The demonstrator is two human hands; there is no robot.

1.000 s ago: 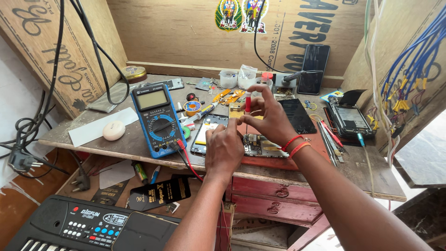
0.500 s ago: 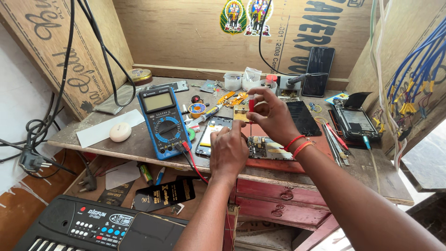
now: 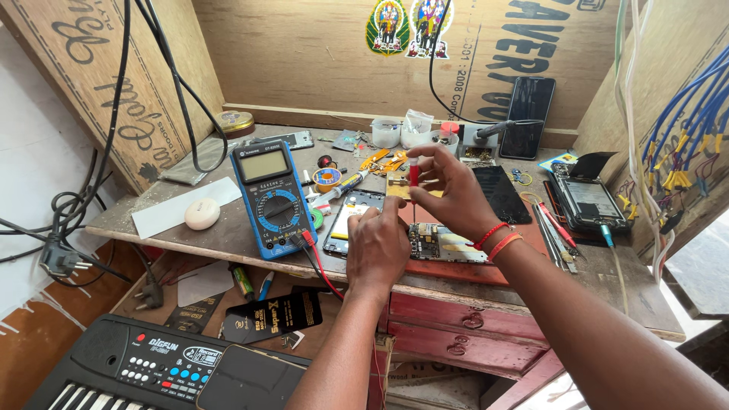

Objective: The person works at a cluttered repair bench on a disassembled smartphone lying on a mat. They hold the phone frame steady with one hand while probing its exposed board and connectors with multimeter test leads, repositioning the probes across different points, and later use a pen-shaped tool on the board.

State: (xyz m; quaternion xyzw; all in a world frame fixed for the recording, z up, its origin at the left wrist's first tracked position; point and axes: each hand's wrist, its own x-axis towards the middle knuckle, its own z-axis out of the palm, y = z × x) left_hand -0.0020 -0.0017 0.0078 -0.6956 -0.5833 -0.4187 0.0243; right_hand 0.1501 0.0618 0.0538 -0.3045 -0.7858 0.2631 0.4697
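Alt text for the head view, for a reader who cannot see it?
Two bare hands work over an opened phone on a cluttered wooden bench: the right hand pinches a red probe, the left hand rests on the phone. A blue multimeter lies to the left.

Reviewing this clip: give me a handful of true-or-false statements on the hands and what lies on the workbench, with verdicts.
1. The right hand holds a slim red probe upright above the bench. True.
2. The blue handheld multimeter lies to the right of both hands. False: it lies to their left, near the white oval object.
3. The left hand rests low by the opened phone circuit board. True.
4. A black and a red lead run from the bottom of the multimeter. True.
5. The dark phone at the back lies flat on the wooden workbench. False: it leans upright against the plywood wall.
6. The black electronic keyboard sits on the bench top. False: it sits below the front edge.
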